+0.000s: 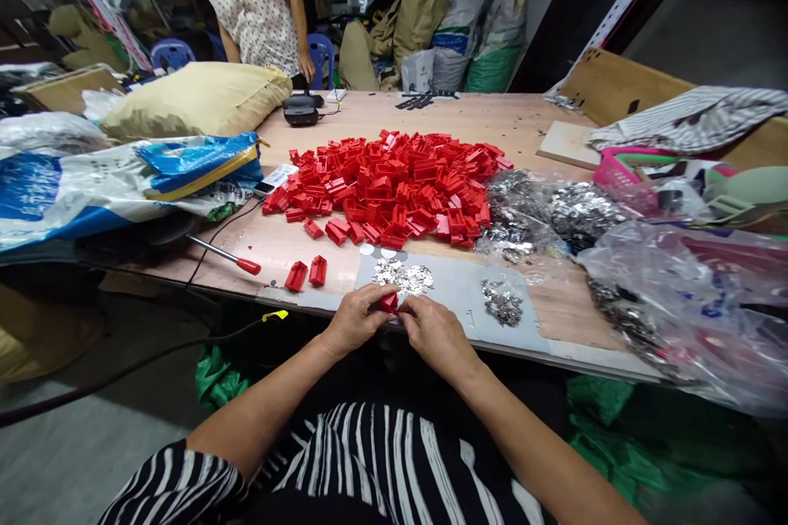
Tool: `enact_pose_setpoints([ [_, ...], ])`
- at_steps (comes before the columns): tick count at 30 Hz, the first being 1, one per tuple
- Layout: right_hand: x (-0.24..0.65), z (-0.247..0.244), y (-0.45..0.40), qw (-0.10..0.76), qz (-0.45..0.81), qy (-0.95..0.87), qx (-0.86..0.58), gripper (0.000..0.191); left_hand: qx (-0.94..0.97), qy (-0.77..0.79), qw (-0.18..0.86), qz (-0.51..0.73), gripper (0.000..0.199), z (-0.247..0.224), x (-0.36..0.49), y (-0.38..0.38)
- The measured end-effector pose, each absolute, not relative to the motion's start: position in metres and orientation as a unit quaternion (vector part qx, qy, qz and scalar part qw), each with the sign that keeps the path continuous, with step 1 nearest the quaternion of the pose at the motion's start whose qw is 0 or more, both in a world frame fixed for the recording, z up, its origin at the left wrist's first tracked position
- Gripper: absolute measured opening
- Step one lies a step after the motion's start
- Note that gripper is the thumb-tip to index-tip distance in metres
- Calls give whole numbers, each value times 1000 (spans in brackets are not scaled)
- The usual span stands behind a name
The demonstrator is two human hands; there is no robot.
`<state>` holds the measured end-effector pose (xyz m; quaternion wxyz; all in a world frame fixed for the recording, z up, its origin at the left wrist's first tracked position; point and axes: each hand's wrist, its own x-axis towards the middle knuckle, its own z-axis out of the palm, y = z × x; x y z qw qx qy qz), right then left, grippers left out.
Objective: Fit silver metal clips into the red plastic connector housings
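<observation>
Red piece in both hands at the table's near edge

One small red piece (pixel 389 303) sits at the front edge of the work surface, below the silver discs. Left hand (pixel 357 318) is closed on it, thumb and fingers to its side. Right hand (pixel 434 332) has thumb and forefinger bunched against its right end; whether they pinch anything small, cannot tell.

Step, as judged: close fingertip work on a single piece. Next move seems to call for a steady left hold and fine right-hand control.

Just beyond: silver discs (pixel 403 276) loose on a grey mat (pixel 452 279); to the right, a smaller pile of metal parts (pixel 503 301). Left of the mat, two red pieces (pixel 296 276) lie apart from the big red heap (pixel 394 180).

Wooden table (pixel 523 119): clear bags at right, a tan sack (pixel 197 98) at left. Across it, a person in a dotted top (pixel 252 8) stands; stuffed sacks (pixel 419 16) behind.
</observation>
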<state>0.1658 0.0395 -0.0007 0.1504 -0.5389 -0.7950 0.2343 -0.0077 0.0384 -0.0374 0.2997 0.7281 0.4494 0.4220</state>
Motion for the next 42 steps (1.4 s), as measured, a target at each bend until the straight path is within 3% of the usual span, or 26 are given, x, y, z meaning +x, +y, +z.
enact_pose_setpoints([
  [7, 186, -2, 46, 209, 342, -790, -463, 18, 717, 452, 304, 436, 40, -34, -6, 36],
  [14, 199, -2, 40, 233, 348, -782, -462, 19, 662, 486, 323, 471, 33, -31, -4, 31],
  [21, 192, 11, 34, 251, 445, -747, -425, 24, 351, 406, 608, 585, 40, -8, -4, 23],
  [27, 180, 18, 32, 236, 458, -762, -392, 43, 164, 314, 763, 541, 17, -6, 1, 14],
  [42, 178, 16, 37, 286, 397, -777, -397, 33, 17, 288, 795, 533, 23, 1, 15, 7],
])
